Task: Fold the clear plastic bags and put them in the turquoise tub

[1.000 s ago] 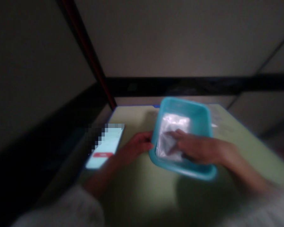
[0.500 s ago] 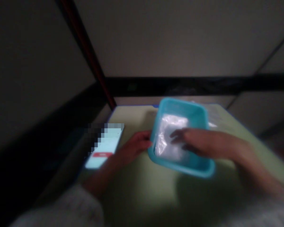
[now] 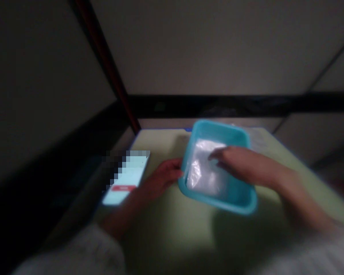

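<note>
A turquoise plastic basket is tilted above the table, its open side facing me. My left hand grips its left wall, thumb near the rim and fingers behind. Inside lies a clear, shiny plastic bag, flat against the bottom. My right hand reaches into the basket from the right, over the bag. Its fingers point down and left, slightly bent and somewhat apart, with nothing visible between them. Blur hides whether the fingertips touch the plastic.
The pale green table has a blue edge. A lit phone lies at its left side, partly pixelated. Behind the basket on the right is more clear plastic. A wall with a dark band stands beyond the table.
My right hand has risen slightly in the basket and its fingers have drawn closer together. The basket has shifted a little to the left. My left hand keeps its hold.
</note>
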Motion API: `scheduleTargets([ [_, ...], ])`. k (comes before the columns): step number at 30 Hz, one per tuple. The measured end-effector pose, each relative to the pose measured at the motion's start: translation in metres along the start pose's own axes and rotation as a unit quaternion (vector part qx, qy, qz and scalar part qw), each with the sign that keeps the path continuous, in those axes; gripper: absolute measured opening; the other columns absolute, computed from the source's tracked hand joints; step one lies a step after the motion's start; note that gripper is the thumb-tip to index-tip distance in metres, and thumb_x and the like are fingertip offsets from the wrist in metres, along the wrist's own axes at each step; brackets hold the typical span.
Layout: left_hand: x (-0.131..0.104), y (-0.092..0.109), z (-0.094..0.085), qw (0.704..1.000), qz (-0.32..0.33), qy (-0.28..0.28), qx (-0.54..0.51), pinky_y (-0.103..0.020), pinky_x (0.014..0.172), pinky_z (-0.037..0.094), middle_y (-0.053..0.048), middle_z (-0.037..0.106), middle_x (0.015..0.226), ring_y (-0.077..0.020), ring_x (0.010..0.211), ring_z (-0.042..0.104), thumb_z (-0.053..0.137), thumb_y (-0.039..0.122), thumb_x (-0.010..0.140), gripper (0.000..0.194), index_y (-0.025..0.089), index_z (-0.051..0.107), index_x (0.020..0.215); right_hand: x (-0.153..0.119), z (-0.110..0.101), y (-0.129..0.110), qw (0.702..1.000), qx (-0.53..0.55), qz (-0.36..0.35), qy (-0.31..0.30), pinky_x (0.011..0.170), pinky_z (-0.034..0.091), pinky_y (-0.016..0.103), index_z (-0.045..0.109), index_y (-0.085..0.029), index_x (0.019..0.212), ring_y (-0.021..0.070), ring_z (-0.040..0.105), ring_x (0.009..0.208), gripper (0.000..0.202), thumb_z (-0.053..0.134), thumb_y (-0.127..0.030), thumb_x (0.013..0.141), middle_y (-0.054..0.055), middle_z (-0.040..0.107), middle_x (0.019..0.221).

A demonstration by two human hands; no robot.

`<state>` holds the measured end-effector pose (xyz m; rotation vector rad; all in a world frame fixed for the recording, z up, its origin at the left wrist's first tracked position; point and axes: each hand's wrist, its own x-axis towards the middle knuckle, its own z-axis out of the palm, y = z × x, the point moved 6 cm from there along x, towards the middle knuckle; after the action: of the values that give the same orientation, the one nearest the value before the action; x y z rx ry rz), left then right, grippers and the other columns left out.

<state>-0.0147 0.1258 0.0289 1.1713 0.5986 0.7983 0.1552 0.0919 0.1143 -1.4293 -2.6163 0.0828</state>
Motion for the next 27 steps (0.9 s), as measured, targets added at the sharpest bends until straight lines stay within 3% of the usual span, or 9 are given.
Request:
scheduleTargets([
  [4, 0.003, -0.001, -0.002, 0.999, -0.003, 0.027, -0.035, -0.025, 0.062, 0.044, -0.003, 0.067, 0.071, -0.0148, 0.063, 0.06, 0.072, 0.026, 0.06, 0.022, 0.014, 0.069, 0.078, 0.008, -0.017, -0.002, 0.996, -0.002, 0.014, 0.086, 0.069, 0.047, 0.031, 0.065, -0.018, 0.098, 0.023, 0.065, 0.083, 0.021, 0.047, -0.018, 0.086, 0.008, 0.07, 0.093],
  [10, 0.007, 0.005, -0.016, 0.988, 0.025, 0.135, -0.077, -0.024, 0.062, 0.045, -0.002, 0.066, 0.069, -0.0139, 0.063, 0.06, 0.072, 0.019, 0.059, 0.019, 0.012, 0.067, 0.076, 0.003, -0.047, -0.003, 0.959, 0.044, 0.041, 0.277, 0.055, 0.039, 0.025, 0.063, -0.017, 0.09, 0.0147, 0.057, 0.055, 0.015, 0.05, -0.021, 0.084, 0.002, 0.063, 0.066],
  [14, 0.009, 0.014, -0.024, 0.976, 0.068, 0.185, -0.089, -0.021, 0.056, 0.042, 0.0, 0.063, 0.066, -0.0111, 0.059, 0.056, 0.07, 0.017, 0.061, 0.014, 0.012, 0.065, 0.073, -0.006, -0.045, 0.007, 0.93, 0.108, 0.071, 0.344, 0.051, 0.037, 0.023, 0.061, -0.017, 0.087, 0.0123, 0.051, 0.05, 0.012, 0.05, -0.022, 0.083, -0.001, 0.058, 0.06],
  [18, 0.01, 0.019, -0.032, 0.96, 0.106, 0.233, -0.117, -0.019, 0.054, 0.041, 0.002, 0.06, 0.064, -0.0088, 0.058, 0.053, 0.067, 0.014, 0.064, 0.008, 0.013, 0.061, 0.068, -0.011, -0.019, 0.019, 0.924, 0.154, 0.104, 0.335, 0.05, 0.038, 0.022, 0.059, -0.017, 0.09, 0.0127, 0.052, 0.051, 0.014, 0.049, -0.024, 0.083, -0.002, 0.058, 0.059],
  [24, 0.015, 0.018, -0.045, 0.946, 0.124, 0.268, -0.135, -0.017, 0.056, 0.043, 0.002, 0.06, 0.068, -0.0074, 0.061, 0.055, 0.066, 0.012, 0.066, 0.01, 0.014, 0.057, 0.07, -0.019, 0.042, 0.033, 0.961, 0.125, 0.137, 0.205, 0.052, 0.035, 0.023, 0.058, -0.016, 0.091, 0.0135, 0.051, 0.05, 0.018, 0.043, -0.021, 0.084, -0.001, 0.057, 0.057],
  [27, 0.016, 0.015, -0.052, 0.941, 0.124, 0.283, -0.141, -0.016, 0.057, 0.044, 0.002, 0.06, 0.071, -0.007, 0.062, 0.056, 0.067, 0.012, 0.066, 0.012, 0.014, 0.056, 0.069, -0.03, 0.06, 0.041, 0.974, 0.09, 0.149, 0.144, 0.054, 0.035, 0.024, 0.058, -0.017, 0.087, 0.0145, 0.052, 0.054, 0.019, 0.04, -0.02, 0.083, 0.002, 0.06, 0.062],
])
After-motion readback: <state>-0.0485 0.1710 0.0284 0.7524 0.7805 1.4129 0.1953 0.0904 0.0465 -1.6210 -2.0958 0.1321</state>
